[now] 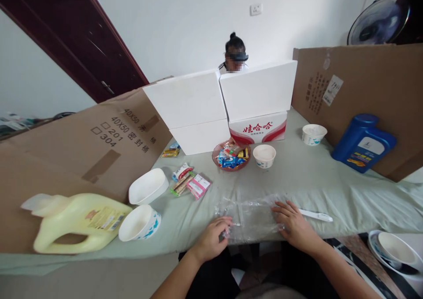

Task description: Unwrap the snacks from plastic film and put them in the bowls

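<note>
Two bare hands work a clear crinkled plastic bag [249, 217] lying flat at the near edge of the grey-green cloth-covered tabletop [313, 180]. Left hand [211, 239]: fingers pinching the bag's left edge. Right hand [294, 224]: fingers spread flat on its right end. Risk: thin film may slip off the edge. Nearby: pale yellow plastic jug [76, 222], white paper bowl [139, 222], white plastic strip [315, 215].

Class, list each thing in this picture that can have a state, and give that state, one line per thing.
clear plastic bag: flat on the table, under both hands
left hand: pinching the bag's edge
right hand: fingers spread flat on the bag
yellow jug: lying on its side
blue jug: leaning against cardboard
red dish: full of snacks
nearest bowl: tipped, empty
</note>
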`<state>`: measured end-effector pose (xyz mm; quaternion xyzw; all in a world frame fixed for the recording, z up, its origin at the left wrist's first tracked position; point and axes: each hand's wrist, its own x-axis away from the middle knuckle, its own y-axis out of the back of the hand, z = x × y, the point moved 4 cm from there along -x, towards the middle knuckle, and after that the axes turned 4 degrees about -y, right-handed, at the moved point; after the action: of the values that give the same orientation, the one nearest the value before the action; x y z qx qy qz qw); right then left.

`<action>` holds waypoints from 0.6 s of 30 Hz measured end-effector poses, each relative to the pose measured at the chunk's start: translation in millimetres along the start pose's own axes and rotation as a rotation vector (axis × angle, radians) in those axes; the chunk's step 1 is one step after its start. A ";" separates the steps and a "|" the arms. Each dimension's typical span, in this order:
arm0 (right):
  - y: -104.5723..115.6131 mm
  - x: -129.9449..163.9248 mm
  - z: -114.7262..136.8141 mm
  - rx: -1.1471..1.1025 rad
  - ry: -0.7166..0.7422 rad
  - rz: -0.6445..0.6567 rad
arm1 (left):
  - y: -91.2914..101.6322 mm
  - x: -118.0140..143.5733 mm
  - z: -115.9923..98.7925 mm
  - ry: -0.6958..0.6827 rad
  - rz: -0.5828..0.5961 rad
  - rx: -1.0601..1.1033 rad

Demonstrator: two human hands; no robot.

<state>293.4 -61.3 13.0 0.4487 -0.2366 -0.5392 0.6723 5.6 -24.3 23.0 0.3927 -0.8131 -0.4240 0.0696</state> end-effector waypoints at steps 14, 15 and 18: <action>1.6 -1.7 10.7 -0.211 -0.078 0.078 | -6.0 -22.2 19.6 0.280 -0.087 0.369; 0.9 -3.3 10.4 -0.213 -0.079 0.070 | -7.0 -24.3 24.7 0.306 -0.113 0.393; -0.4 -8.8 8.9 -0.219 -0.075 0.033 | -8.6 -30.4 36.9 0.341 -0.203 0.356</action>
<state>283.4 -56.2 18.4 0.3481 -0.2087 -0.5673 0.7166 14.9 17.5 0.1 0.5443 -0.8078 -0.2067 0.0924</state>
